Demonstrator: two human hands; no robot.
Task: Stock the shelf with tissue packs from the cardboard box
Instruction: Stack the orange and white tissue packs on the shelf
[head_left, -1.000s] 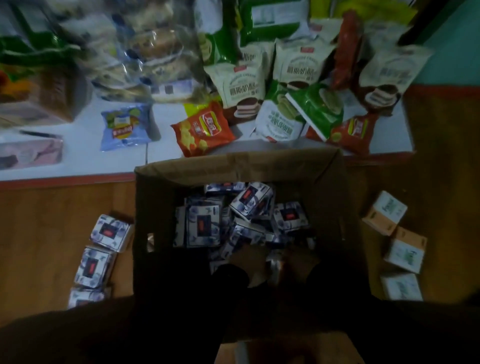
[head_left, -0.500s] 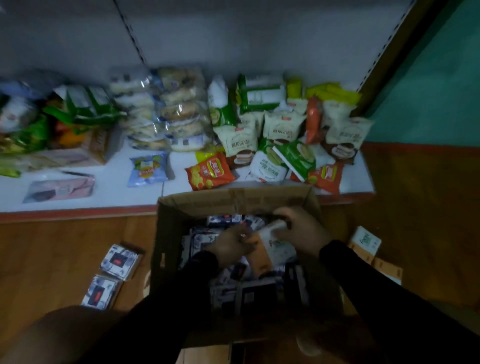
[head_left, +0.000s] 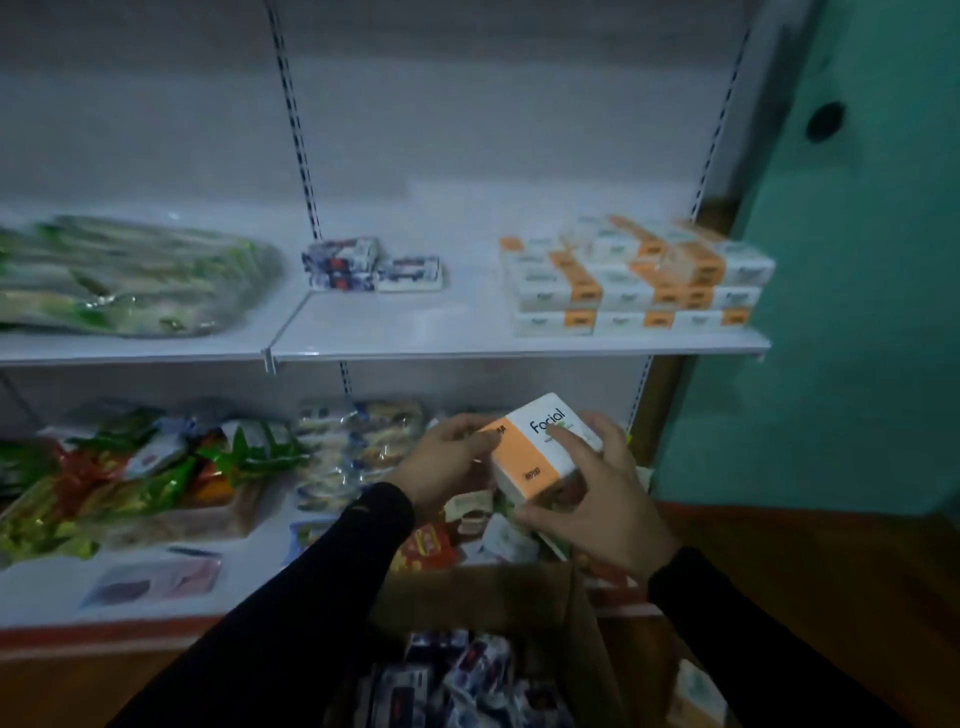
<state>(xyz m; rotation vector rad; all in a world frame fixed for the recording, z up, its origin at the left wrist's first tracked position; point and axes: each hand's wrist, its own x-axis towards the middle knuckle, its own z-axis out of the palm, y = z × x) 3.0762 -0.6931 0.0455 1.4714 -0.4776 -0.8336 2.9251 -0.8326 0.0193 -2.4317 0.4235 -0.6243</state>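
Both hands, left (head_left: 447, 462) and right (head_left: 602, 493), clamp one tissue pack (head_left: 540, 447) above the box (head_left: 498, 592). Carrying step; next it likely must rise onto the shelf (head_left: 467, 343) beside the stack (head_left: 634, 275).

— What's on my white metal upper shelf (head_left: 467, 332)?
— Far right, stacked orange-and-white tissue packs (head_left: 636, 278); middle, small blue-patterned packs (head_left: 366, 265); left, a clear bag of green-wrapped snacks (head_left: 130, 275).
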